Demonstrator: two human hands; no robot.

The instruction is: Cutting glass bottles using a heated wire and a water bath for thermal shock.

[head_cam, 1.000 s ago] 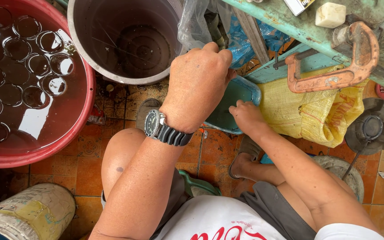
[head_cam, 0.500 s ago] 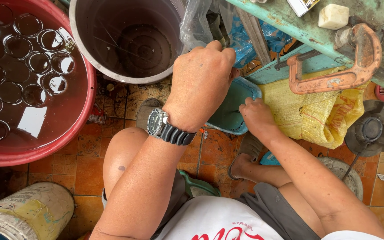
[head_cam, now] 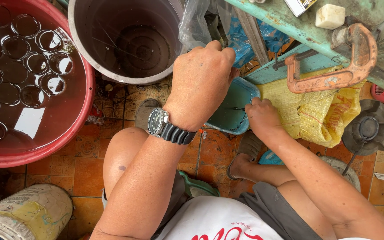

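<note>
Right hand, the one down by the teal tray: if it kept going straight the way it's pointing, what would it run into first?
The right hand points up and left, onto the teal tray, so that tray comes first; its fingers already seem to be at the rim. Beyond lies the crumpled clear plastic bag, though depth is hard to judge from above.

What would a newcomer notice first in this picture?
The left hand, raised in a fist at the centre with a dark wristwatch below it, hides whatever it may grip. At the left, a red basin of water holds many clear glass jars, beside a grey bucket. At the upper right, a rusty orange C-clamp grips a green bench; the right hand touches a teal tray.
</note>
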